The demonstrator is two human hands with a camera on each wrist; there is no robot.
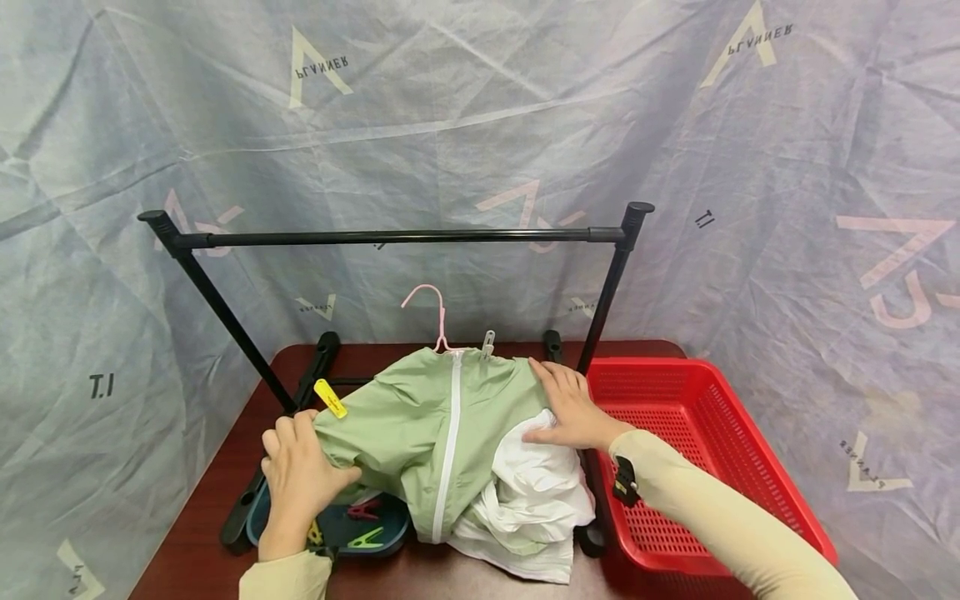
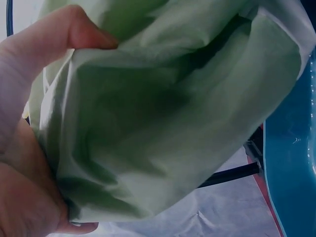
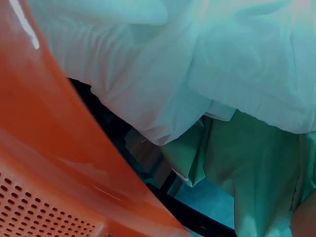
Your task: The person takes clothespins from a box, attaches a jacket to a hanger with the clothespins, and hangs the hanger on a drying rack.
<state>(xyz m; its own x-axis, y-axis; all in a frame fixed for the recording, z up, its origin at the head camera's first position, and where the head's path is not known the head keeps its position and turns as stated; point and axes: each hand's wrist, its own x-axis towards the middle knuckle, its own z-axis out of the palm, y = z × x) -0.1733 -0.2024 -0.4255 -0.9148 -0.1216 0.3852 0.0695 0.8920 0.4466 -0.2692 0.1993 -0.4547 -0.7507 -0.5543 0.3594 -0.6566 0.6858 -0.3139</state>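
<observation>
A light-green jacket (image 1: 408, 417) with a white front zip is on a pink hanger (image 1: 441, 321), whose hook stands above the collar. A yellow clothespin (image 1: 331, 398) is clipped at the left shoulder and a grey clothespin (image 1: 488, 344) near the collar. My left hand (image 1: 296, 475) grips the jacket's left side; the left wrist view shows the thumb on the fabric (image 2: 163, 113). My right hand (image 1: 573, 408) holds the right shoulder, its thumb over a bunched white cloth (image 1: 532, 492). Some right fingertips are hidden; the right wrist view shows mostly white cloth (image 3: 148, 64).
Behind the jacket stands a black rack (image 1: 405, 237) with a horizontal bar. A red perforated basket (image 1: 750, 433) is at the right. Under the jacket's left side lies a blue tray (image 1: 386, 542) with several clothespins, on a dark red table (image 1: 195, 533).
</observation>
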